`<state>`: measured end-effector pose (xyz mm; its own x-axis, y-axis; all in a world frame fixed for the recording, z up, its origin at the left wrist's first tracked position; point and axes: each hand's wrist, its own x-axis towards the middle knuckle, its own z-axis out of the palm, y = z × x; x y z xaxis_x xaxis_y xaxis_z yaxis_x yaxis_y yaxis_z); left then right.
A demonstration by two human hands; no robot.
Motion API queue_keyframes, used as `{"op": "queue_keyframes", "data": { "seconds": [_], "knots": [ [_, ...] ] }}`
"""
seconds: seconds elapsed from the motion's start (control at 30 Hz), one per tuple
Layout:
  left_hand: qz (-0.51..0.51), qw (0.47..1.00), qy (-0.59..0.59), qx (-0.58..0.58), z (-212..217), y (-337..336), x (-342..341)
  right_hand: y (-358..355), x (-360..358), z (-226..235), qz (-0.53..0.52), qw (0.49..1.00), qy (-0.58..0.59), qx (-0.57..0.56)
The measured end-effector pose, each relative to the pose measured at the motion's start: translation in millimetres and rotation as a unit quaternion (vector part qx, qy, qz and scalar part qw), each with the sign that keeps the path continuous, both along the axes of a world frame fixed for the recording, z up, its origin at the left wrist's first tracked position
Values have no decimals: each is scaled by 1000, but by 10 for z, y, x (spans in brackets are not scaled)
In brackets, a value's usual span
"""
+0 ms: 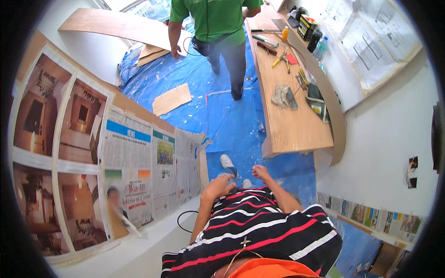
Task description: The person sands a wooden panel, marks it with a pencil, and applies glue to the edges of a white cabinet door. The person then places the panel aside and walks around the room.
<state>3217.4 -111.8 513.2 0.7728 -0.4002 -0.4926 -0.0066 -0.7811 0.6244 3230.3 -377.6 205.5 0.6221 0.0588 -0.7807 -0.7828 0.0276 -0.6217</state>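
In front of my striped shirt, my left hand point(219, 186) is held low with its fingers apart, and nothing shows in it. My right hand point(261, 172) is a little further forward, its fingers curled in with no object visible. Neither hand touches the wooden workbench point(296, 134), whose near end lies ahead of my right hand. On the bench are yellow-handled pliers point(281, 61), a grey cloth or glove point(281, 95), a dark green pouch point(317, 103), an orange bottle point(285, 33) and several other hand tools.
A person in a green shirt point(211, 21) stands ahead on the blue tarp point(194, 111). A plywood piece point(172, 99) lies there; a long curved panel point(111, 23) leans far left. Newspaper-covered glazing point(134, 153) borders my left. A bent strip point(338, 125) edges the bench.
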Motion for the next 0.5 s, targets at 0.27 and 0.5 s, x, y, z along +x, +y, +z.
{"op": "queue_keyframes", "data": {
  "seconds": [0.27, 0.5],
  "knots": [
    [-84, 996, -30, -17, -224, 195, 1656, -152, 1164, -229, 9, 999, 36, -37],
    [-97, 985, -138, 37, 137, 668, 3483, -241, 2333, -155, -137, 989, 8, -61]
  ]
}}
